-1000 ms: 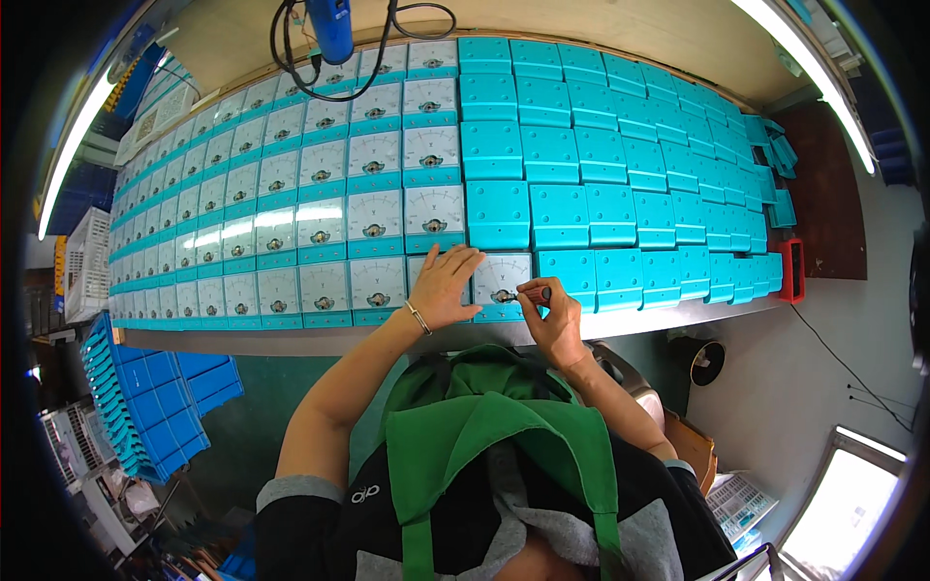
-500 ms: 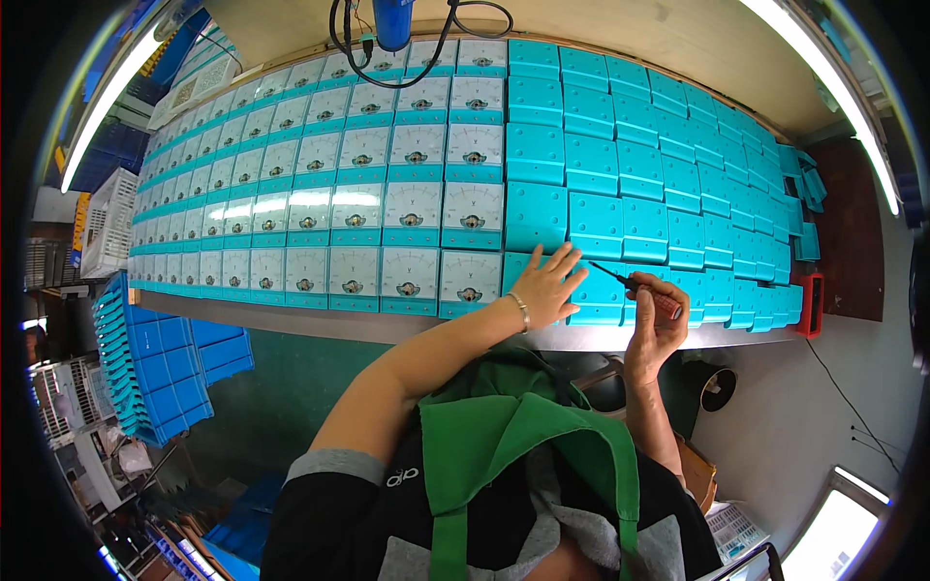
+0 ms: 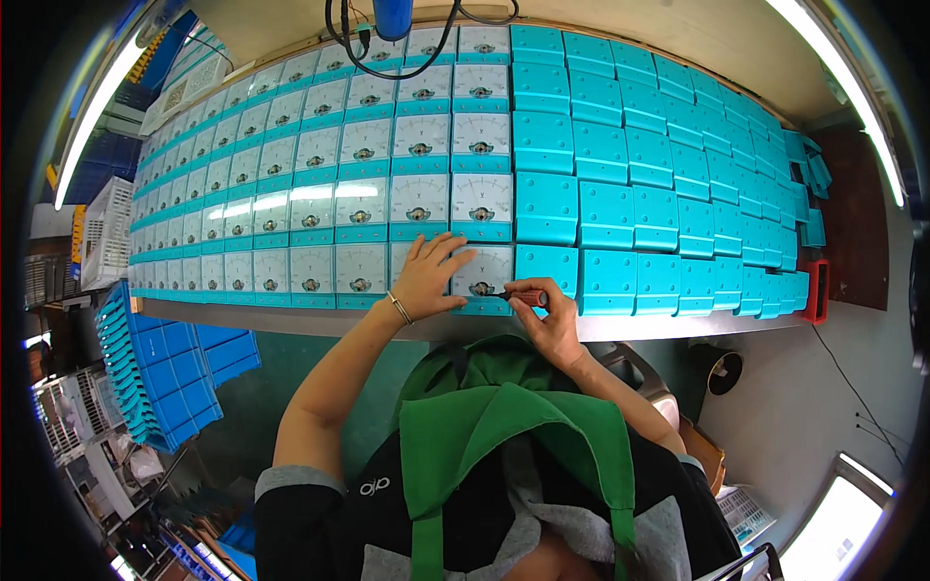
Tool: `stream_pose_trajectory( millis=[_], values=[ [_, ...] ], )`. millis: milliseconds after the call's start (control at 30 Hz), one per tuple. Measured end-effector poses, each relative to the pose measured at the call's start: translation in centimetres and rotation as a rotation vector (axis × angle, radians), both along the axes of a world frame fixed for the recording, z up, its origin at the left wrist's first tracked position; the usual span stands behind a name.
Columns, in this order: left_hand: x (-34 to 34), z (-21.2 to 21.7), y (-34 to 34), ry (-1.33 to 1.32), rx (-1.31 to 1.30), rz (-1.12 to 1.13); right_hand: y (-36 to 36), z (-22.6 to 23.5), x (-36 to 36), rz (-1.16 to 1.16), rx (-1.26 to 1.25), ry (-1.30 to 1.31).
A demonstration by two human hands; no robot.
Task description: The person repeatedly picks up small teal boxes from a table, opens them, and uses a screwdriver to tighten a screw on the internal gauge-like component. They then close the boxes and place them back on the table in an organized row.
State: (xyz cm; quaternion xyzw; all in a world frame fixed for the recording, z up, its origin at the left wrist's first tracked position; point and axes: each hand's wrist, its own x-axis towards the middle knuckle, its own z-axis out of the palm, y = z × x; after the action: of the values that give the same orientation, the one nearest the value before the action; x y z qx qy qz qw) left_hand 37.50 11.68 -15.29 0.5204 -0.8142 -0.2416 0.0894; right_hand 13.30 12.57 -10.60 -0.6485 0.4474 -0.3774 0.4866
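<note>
My right hand (image 3: 550, 324) is closed round a screwdriver (image 3: 528, 297) with a red handle. Its dark shaft points left, and the tip lies over the lower middle of a panel meter (image 3: 483, 266) in the nearest row. Whether the tip touches the meter cannot be made out. My left hand (image 3: 426, 276) is laid with fingers spread at that meter's left side, also covering part of the neighbouring meter. Just right of the meter, a turquoise cover (image 3: 544, 271) lies in the same row, partly behind my right fingers.
Rows of white-faced meters (image 3: 315, 150) fill the left of the bench, and rows of turquoise covers (image 3: 591, 145) its right. A blue tool with a black cable (image 3: 392, 17) hangs over the far edge. Blue crates (image 3: 174, 358) stand at left; a red holder (image 3: 817, 290) sits at the right end.
Both hands have moved left, from the turquoise covers to the last white-faced meter of the near row. The screwdriver came along, its tip now over the meter's lower middle.
</note>
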Motion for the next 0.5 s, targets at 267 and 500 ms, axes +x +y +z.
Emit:
stream_pose_trajectory(
  millis=[267,500],
  values=[
    [0.5,-1.0,0.1,0.035,-0.032,-0.008,-0.1,-0.3,1.5,0.005,-0.105,0.121],
    [1.4,-1.1,-0.4,0.128,-0.065,-0.056,-0.1,0.3,3.1,-0.019,-0.132,0.205]
  ],
)
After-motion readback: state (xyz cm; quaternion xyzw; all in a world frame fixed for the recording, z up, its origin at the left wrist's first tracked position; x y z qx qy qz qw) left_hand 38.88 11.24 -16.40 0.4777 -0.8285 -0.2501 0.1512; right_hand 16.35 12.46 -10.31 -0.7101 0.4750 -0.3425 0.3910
